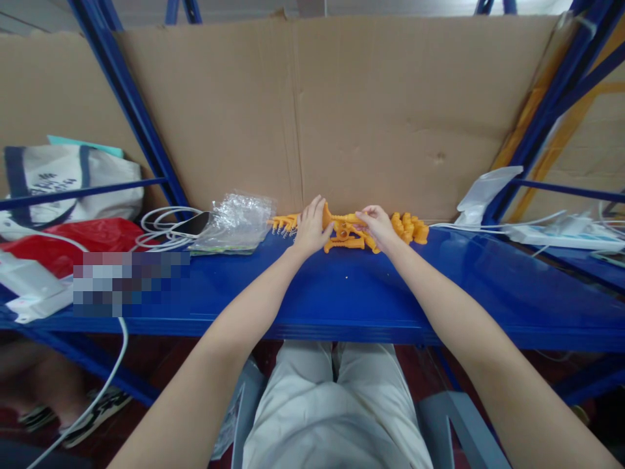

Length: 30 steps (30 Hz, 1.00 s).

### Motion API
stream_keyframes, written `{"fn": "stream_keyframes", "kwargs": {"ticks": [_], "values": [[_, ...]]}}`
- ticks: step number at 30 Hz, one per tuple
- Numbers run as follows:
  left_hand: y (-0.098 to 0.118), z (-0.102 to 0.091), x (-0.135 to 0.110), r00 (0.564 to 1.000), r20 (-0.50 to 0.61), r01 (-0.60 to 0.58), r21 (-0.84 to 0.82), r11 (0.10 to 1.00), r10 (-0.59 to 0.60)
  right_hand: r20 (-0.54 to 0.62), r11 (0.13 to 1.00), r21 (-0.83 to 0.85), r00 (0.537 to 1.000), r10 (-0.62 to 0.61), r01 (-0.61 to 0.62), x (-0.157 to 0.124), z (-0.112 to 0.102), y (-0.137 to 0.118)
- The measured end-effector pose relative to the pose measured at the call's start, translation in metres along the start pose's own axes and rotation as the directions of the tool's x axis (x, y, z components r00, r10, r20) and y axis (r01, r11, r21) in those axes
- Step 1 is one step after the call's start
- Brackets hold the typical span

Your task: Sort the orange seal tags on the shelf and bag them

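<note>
Centre of frame, over blue shelf (pixel 342 293): right hand (pixel 381 225), fingers pinched on orange piece (pixel 346 218); left hand (pixel 309 229) at other end, cannot tell if clamped.

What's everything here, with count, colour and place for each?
Shelf: one, blue, across the middle
Cardboard sheets: at least two, brown, behind
Orange pieces: several, orange, centre
Clear bags: count unclear, transparent, left of centre
Tote bag: one, white and navy, far left
Red item: one, red, left
Dark object: one, black, left
White boxy object: one, white, far left
White cables: several, white, both sides
White plastic: one, white, right rear
Shoes: two, black and white, lower left
Armrests: two, grey, lower centre
Trousers: one pair, pale, bottom centre
Left hand: one, bare, holding orange
Right hand: one, bare, holding orange
</note>
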<state>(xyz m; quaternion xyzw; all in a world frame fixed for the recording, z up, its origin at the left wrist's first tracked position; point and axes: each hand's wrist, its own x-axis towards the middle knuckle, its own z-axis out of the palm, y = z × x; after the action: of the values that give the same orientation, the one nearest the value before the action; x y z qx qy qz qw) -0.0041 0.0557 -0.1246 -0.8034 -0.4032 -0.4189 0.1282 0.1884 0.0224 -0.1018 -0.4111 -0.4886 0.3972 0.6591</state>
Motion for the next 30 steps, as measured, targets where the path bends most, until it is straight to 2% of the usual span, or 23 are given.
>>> {"fn": "stream_keyframes", "kwargs": {"ticks": [3,6,9,12,14,17,20,24,27,30], "values": [[0.0,-0.005,0.001,1.0,0.003,0.01,-0.019,1.0,-0.01,0.105,0.997,0.032,0.992,0.072,-0.076,-0.004,0.001,-0.004],[0.002,-0.012,0.0,0.996,0.078,0.037,-0.03,0.999,-0.034,0.223,0.997,-0.019,0.972,0.073,-0.07,-0.007,0.001,-0.002],[0.007,-0.017,-0.001,0.983,0.172,0.057,0.013,0.998,-0.059,0.339,0.989,-0.145,0.941,0.012,0.039,-0.007,0.001,0.003],[0.011,-0.019,-0.001,0.972,0.223,0.06,0.069,0.996,-0.074,0.48,0.919,-0.331,0.877,-0.031,0.214,-0.008,0.0,0.005],[0.013,-0.02,-0.001,0.968,0.239,0.063,0.088,0.994,-0.083,0.53,0.814,-0.461,0.845,-0.068,0.354,-0.008,0.0,0.003],[0.015,-0.019,0.0,0.963,0.253,0.072,0.094,0.993,-0.094,0.547,0.572,-0.638,0.826,-0.134,0.515,-0.01,0.002,-0.002],[0.016,-0.02,0.002,0.959,0.261,0.084,0.091,0.992,-0.106,0.566,0.304,-0.75,0.808,-0.162,0.587,-0.014,0.004,-0.007],[0.02,-0.023,0.003,0.952,0.263,0.14,0.087,0.986,-0.158,0.614,-0.019,-0.782,0.764,-0.197,0.623,-0.023,0.008,-0.011],[0.024,-0.023,0.003,0.935,0.26,0.236,0.047,0.971,-0.24,0.646,-0.172,-0.764,0.735,-0.206,0.622,-0.029,0.012,-0.016],[0.026,-0.019,0.005,0.904,0.288,0.347,-0.065,0.936,-0.315,0.66,-0.263,-0.75,0.713,-0.236,0.607,-0.034,0.015,-0.021]]}}
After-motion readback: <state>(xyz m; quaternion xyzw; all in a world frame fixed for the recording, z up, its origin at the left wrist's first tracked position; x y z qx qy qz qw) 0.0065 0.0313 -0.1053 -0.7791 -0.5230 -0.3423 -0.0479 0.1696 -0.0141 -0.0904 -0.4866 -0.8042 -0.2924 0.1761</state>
